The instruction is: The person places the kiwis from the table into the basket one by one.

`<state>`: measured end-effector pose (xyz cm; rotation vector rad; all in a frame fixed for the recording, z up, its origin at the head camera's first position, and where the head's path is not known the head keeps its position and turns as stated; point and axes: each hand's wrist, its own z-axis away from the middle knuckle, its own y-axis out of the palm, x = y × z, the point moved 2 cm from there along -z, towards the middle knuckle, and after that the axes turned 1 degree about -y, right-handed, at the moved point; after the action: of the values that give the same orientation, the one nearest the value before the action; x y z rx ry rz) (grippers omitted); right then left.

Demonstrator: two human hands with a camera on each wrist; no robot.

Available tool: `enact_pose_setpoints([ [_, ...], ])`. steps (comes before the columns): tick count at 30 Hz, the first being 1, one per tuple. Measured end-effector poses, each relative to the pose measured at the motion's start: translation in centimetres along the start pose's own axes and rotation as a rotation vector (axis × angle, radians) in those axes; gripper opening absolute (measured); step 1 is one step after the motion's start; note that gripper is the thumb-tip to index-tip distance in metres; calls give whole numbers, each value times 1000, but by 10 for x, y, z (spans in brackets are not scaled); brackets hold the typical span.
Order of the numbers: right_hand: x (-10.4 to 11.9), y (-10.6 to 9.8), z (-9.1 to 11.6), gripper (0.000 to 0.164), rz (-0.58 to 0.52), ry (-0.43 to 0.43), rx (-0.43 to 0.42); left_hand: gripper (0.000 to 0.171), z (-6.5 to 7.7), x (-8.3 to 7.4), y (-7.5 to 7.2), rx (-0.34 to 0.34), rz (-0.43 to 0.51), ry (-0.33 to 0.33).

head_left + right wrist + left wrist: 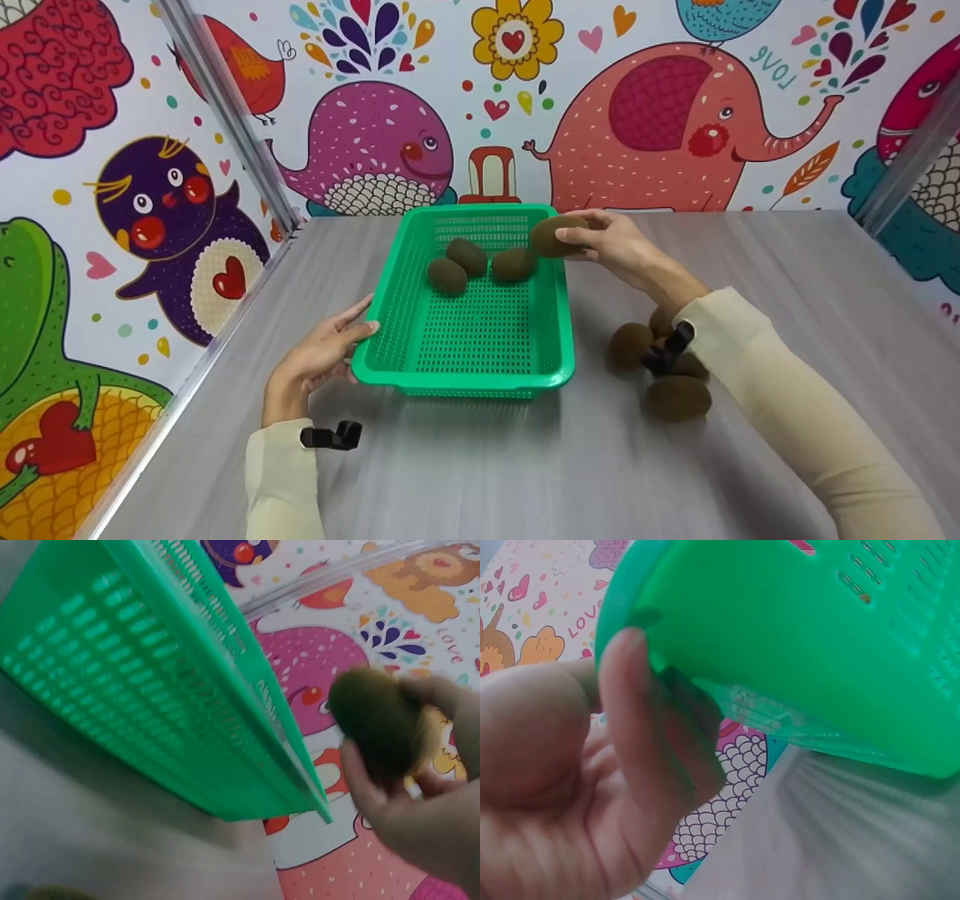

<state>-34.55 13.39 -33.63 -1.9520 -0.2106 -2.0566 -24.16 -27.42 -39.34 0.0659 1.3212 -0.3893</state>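
A green plastic basket [480, 380] stands mid-table with three brown kiwis inside, among them a kiwi [448, 276] at the left. The left hand [319, 356] grips the basket's near left rim, thumb on top and fingers beneath; in the left wrist view the thumb [630, 705] presses on that rim. Over the basket's far right rim, the right hand [611, 244] holds another kiwi [556, 237] between thumb and fingers. The right wrist view shows this kiwi [379, 720] in the fingers, above and beside the basket wall [150, 682].
Several more kiwis lie on the grey table right of the basket, partly hidden by the right wrist's black camera mount [667, 350]; the nearest is a kiwi [678, 398]. Printed cartoon panels [645, 127] stand behind and to the left.
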Motion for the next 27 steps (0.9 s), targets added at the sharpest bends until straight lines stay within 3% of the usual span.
enact_pose_setpoints([
  [4, 5, 6, -9, 55, -54, -19, 69, 66, 0, -1, 0, -1, -2, -1],
  [15, 26, 33, -33, 50, 71, -44, 135, 65, -1, 1, 0, -12, 4, -8],
  [27, 22, 58, -58, 51, 72, 27, 121, 65, -1, 0, 0, -13, 10, -8],
])
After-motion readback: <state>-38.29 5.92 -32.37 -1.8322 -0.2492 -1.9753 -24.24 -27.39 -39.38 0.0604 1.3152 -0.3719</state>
